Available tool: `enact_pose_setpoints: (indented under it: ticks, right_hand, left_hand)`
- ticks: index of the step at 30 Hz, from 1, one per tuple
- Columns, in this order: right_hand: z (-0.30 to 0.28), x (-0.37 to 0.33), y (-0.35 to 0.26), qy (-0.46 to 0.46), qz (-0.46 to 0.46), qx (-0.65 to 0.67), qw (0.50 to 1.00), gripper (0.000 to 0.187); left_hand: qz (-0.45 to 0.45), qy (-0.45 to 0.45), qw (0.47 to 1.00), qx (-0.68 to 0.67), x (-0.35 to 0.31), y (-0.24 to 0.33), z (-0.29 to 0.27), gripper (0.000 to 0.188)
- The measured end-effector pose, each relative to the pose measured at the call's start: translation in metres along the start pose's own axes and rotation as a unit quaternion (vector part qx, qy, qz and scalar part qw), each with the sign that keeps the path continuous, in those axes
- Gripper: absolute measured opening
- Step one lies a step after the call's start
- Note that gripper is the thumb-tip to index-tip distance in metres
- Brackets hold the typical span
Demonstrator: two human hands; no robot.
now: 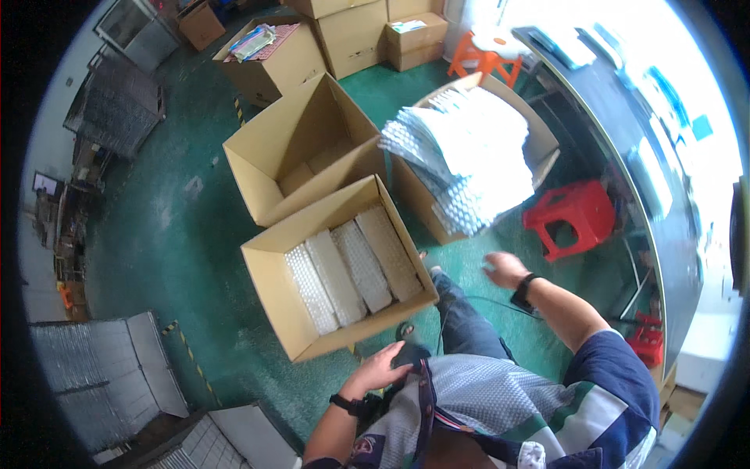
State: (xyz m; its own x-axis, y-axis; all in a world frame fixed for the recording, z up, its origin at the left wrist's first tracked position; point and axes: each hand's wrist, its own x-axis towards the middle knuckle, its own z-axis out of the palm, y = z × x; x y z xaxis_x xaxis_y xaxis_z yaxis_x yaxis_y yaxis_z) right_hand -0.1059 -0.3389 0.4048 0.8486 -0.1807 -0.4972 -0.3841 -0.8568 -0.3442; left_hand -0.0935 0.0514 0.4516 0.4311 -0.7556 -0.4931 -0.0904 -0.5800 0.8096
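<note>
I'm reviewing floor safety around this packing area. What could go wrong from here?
The heaped bubble wrap rises above the rim of its carton and overhangs a side, so pieces could slide off if it is bumped.

A dark cable appears to run close to the person's leg and might catch a foot.

The red stool stands on the floor beyond the right hand; a step that way could knock it.

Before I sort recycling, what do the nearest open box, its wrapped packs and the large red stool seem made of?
Nearest open box: probably cardboard; matte, tan, thin flat walls.
Wrapped packs: outside likely plastic bubble film; shiny, dimpled.
Large red stool: likely moulded plastic; smooth, evenly coloured.
</note>
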Motion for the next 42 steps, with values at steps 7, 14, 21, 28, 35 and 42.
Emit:
enact_pose_setpoints:
  ticks: [7, 14, 21, 28, 35, 42]
  right_hand:
    - [0.060, -0.240, 0.064, 0.045, 0.263, 0.077, 0.961, 0.036]
    - [0.224, -0.415, 0.058, 0.061, 0.433, 0.278, 0.856, 0.035]
    - [0.365, -0.506, 0.027, 0.129, 0.585, 0.421, 0.681, 0.038]
    - [0.430, -0.575, 0.007, 0.156, 0.584, 0.449, 0.658, 0.038]
    - [0.437, -0.659, 0.027, 0.291, 0.620, 0.450, 0.573, 0.033]
    - [0.465, -0.671, 0.015, 0.408, 0.650, 0.459, 0.447, 0.030]
  left_hand:
    - [0.085, -0.145, 0.985, 0.049, -0.033, 0.037, 0.010, 0.038]
    - [0.066, -0.285, 0.911, 0.289, -0.012, 0.112, 0.026, 0.054]
    - [0.166, -0.343, 0.817, 0.434, 0.011, 0.166, 0.120, 0.053]
    - [0.261, -0.436, 0.696, 0.507, -0.006, 0.191, 0.246, 0.047]
    - [0.388, -0.455, 0.660, 0.455, -0.042, 0.230, 0.341, 0.040]
    - [0.452, -0.516, 0.571, 0.450, -0.035, 0.291, 0.408, 0.041]
